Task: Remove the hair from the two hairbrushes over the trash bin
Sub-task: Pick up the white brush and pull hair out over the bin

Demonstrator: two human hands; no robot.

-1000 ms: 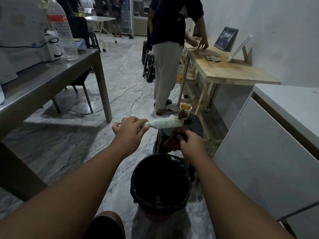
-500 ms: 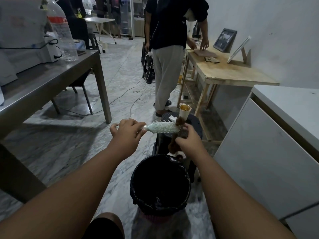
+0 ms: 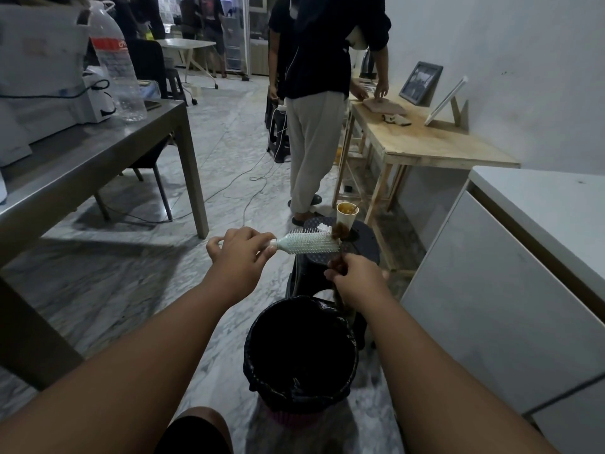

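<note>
While a clear bottle (image 3: 119,67) with a red label, its writing too blurred to read, stands on the steel table (image 3: 98,152) at far left, the left hand (image 3: 240,257) is closed around the handle of a pale hairbrush (image 3: 307,244), held level. Right of it, the right hand (image 3: 355,278) pinches brown hair (image 3: 337,232) trailing from the brush tip, above the far rim of the black-lined trash bin (image 3: 301,355).
</note>
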